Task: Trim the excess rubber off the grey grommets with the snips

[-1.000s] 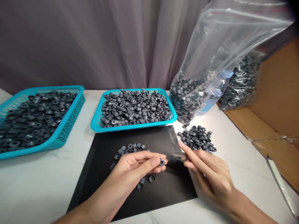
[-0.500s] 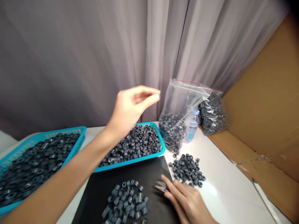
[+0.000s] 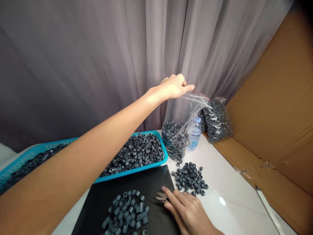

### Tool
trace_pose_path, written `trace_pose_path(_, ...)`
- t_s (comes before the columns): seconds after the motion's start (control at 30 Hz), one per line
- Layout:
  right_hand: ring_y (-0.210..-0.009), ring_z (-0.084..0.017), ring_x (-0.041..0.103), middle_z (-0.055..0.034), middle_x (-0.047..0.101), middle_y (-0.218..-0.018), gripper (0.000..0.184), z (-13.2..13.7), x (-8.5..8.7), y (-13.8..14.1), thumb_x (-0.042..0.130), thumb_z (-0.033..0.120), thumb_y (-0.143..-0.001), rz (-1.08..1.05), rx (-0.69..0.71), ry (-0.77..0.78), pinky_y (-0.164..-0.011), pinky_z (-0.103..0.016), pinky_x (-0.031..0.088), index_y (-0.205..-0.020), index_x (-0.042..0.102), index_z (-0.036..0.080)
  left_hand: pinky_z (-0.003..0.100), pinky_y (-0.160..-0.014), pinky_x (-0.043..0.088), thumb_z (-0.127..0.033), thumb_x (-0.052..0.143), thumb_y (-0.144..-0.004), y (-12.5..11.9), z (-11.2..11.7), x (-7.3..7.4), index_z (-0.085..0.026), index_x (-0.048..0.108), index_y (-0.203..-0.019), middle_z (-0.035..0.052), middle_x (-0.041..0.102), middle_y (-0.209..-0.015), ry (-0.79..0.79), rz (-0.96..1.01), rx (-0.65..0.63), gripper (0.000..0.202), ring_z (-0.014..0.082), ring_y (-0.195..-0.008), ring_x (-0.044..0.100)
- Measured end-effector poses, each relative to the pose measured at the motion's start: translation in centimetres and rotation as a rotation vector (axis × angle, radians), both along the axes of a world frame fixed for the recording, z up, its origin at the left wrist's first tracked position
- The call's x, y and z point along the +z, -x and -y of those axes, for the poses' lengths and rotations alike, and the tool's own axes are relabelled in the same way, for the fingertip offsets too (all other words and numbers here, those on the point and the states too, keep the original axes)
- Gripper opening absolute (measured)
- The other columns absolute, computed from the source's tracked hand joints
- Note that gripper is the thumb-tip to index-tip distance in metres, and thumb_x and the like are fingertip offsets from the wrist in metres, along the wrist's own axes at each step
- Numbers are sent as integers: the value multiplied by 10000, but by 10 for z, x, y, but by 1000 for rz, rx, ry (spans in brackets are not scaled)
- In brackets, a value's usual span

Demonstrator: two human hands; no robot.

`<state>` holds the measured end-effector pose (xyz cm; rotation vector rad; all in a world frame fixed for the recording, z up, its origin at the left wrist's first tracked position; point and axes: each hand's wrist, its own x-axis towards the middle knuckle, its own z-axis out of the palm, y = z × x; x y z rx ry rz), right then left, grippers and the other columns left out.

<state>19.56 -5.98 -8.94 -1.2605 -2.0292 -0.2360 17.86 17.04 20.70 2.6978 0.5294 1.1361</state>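
Note:
My left hand (image 3: 174,86) is stretched far forward, at the open red-striped top of a clear zip bag (image 3: 176,114) part full of small grey rings. Its fingers are drawn together, and what they hold is hidden. My right hand (image 3: 189,209) rests at the right edge of the black mat (image 3: 151,179). The blades of small metal snips (image 3: 160,196) stick out from under its fingers. A heap of grey rings (image 3: 127,210) lies on the mat to the left of the snips.
Two teal baskets (image 3: 137,172) (image 3: 22,157) full of grey rings stand behind the mat. A loose ring pile (image 3: 190,179) lies on the white table. A water bottle (image 3: 194,133) and a second ring bag (image 3: 216,120) stand behind it. A cardboard wall (image 3: 276,114) closes the right.
My left hand has risen from the mat and reached forward and right to the bag's top. The view has tilted up and back. My right hand has stayed low with the snips.

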Motion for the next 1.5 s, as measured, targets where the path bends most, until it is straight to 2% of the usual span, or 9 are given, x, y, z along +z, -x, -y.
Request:
trace_pose_path(0.13,-762,-228,738,-94,734,-942,372,10,6,-4,348,294,-1086,-12,-2,104,-636,-324,583,-1357,546,134,384,-884,453,-358,566,-973,54,51,-26,-191,728,-894,56,692,-905,-130,-69,44,246,241,-913,647)
trace_pose_path(0.23,-767,-227,737,-96,730,-953,361,13,7,-6,370,307,-1083,-2,-17,160,-628,-320,575,-1341,564,143,320,-884,452,-276,583,-978,116,96,-63,-206,681,-1032,29,657,-1031,-126,-70,143,132,190,-946,620)
trace_pose_path(0.43,-809,-221,726,-88,729,-978,328,17,3,-8,387,315,-1084,-3,-5,216,-683,-323,555,-1332,547,171,287,-954,426,-274,542,-1018,224,156,-161,-269,607,-1051,-15,623,-1094,261,-275,234,73,158,-1050,589)
trace_pose_path(0.57,-657,-163,659,-7,673,-785,211,25,9,-3,521,387,-1036,-211,-18,387,-584,-266,479,-1127,580,206,334,-917,438,-286,585,-993,255,183,-213,-261,612,-1035,1,627,-1027,300,-383,219,56,193,-990,581)
trace_pose_path(0.67,-531,-132,553,47,575,-641,256,28,17,6,614,463,-969,-305,-36,497,-504,-245,395,-1022,577,216,341,-832,466,-344,719,-896,263,199,-237,-239,616,-980,8,620,-958,270,-371,251,170,203,-885,573)
trace_pose_path(0.8,-535,-130,525,32,587,-656,172,26,23,14,514,368,-1017,-364,35,638,-507,-241,381,-965,585,220,365,-824,475,-341,765,-854,260,214,-252,-232,627,-1014,15,636,-943,209,-359,254,238,215,-858,574)
trace_pose_path(0.97,-823,-168,680,-51,715,-950,258,17,24,15,346,287,-1080,-412,136,671,-723,-270,487,-1034,588,210,403,-819,471,-301,696,-911,254,226,-258,-211,660,-989,38,655,-916,138,-322,286,125,235,-849,578)
trace_pose_path(1.2,-548,-106,461,45,498,-629,240,14,24,17,536,393,-1025,-328,194,665,-552,-237,364,-895,587,198,443,-848,439,-232,570,-981,252,230,-259,-215,694,-961,52,681,-925,150,-349,295,126,253,-872,605)
trace_pose_path(1.5,-617,-129,582,17,613,-712,282,32,30,32,559,386,-1020,-277,347,647,-625,-248,452,-1235,644,225,371,-799,420,-128,622,-916,247,232,-257,-229,678,-967,13,646,-852,194,-249,261,126,201,-802,555)
